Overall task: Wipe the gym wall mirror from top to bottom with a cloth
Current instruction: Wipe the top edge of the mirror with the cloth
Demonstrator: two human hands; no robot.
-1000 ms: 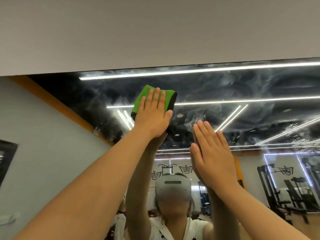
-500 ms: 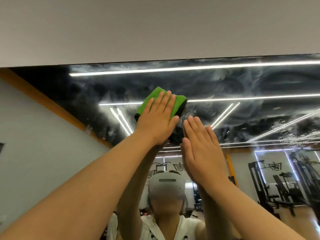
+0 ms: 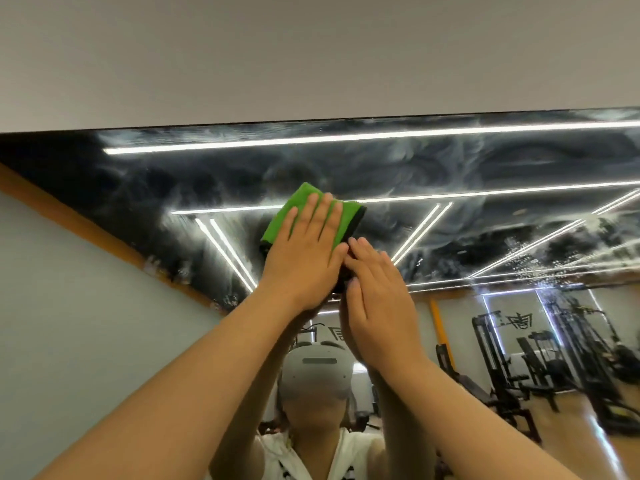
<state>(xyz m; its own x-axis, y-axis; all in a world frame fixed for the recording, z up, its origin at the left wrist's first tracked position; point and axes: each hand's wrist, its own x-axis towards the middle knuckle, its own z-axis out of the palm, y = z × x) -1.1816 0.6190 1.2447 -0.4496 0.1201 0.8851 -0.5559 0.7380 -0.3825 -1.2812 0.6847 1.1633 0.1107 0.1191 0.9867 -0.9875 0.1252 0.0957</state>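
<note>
Both forearms reach up and in. The left hand (image 3: pixel 304 251) lies flat, fingers straight, pressing the folded green microfibre cloth (image 3: pixel 294 207) onto the glass. The cloth pokes out above and left of those fingers. Just beside it, the right hand (image 3: pixel 377 299) is open too, palm toward the large wall mirror (image 3: pixel 485 168), fingertips touching the left thumb by the cloth's dark lower edge. Cloudy white streaks swirl across the upper glass. Reflected deep inside are black gym machines (image 3: pixel 512 358).
</note>
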